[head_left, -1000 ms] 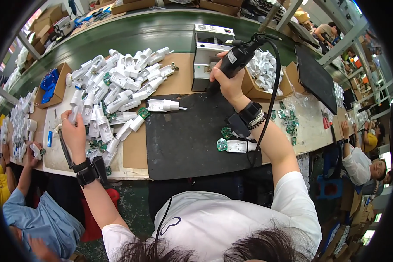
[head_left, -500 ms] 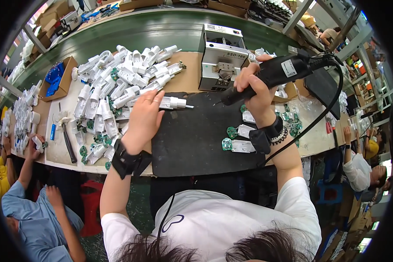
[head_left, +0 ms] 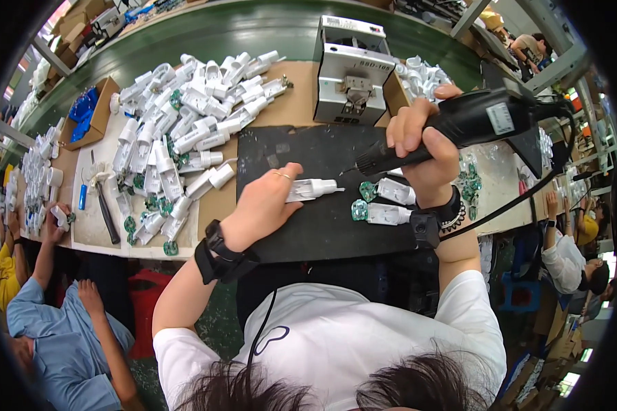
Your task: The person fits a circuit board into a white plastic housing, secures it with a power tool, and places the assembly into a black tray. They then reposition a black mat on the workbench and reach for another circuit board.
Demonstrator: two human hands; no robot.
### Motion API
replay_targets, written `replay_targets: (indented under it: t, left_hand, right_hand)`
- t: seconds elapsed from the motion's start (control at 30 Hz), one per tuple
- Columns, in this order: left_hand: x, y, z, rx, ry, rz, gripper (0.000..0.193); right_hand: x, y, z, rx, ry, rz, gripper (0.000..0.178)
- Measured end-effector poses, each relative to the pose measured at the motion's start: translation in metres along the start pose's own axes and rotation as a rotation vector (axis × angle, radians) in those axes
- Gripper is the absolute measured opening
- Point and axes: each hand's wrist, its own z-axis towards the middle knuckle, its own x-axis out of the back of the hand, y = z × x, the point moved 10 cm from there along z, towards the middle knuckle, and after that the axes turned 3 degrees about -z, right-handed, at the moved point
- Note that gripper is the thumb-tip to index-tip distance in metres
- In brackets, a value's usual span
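Observation:
My left hand (head_left: 266,201) is closed on a white plastic housing (head_left: 314,189) over the black mat (head_left: 281,241). The housing's narrow end points right. In my right hand (head_left: 424,140) is a black electric screwdriver (head_left: 469,123), its thin bit (head_left: 348,170) aimed down and left. A small gap separates the bit from the housing. Just below the screwdriver lie two more white housings (head_left: 389,214) with green circuit boards (head_left: 360,209) at their left ends. To the left rises a large pile of similar white housings (head_left: 206,103), several with green boards.
A metal screw feeder (head_left: 349,79) stands at the mat's far edge. Left of the pile are a hammer (head_left: 107,214), a blue-handled screwdriver (head_left: 83,197) and a cardboard box (head_left: 101,116) with blue parts. A black cord (head_left: 507,216) hangs by my right arm. A co-worker (head_left: 68,342) sits at the left.
My left hand has brought the housing from beside the pile rightward and nearer onto the mat. My right hand, holding the screwdriver, has shifted slightly right and nearer.

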Motion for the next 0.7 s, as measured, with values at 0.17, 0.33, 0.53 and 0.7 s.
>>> replay_targets:
  t: [0.17,0.33,0.53,0.7]
  left_hand:
    - [-0.023,0.005,-0.006,-0.022,-0.009,-0.027,0.046]
    - [-0.011,0.022,-0.01,-0.123,0.132,-0.05,0.038]
    - [0.007,0.043,-0.021,-0.205,0.297,-0.034,0.024]
    - [0.003,0.041,-0.021,-0.173,0.313,-0.118,0.016]
  right_hand:
    - [-0.022,0.005,-0.013,-0.019,-0.057,0.012,0.042]
    - [-0.028,0.017,-0.026,-0.028,-0.074,-0.04,0.043]
    - [-0.038,0.013,-0.028,-0.03,-0.097,-0.025,0.043]
    - [-0.048,0.016,-0.031,-0.112,-0.153,-0.08,0.044]
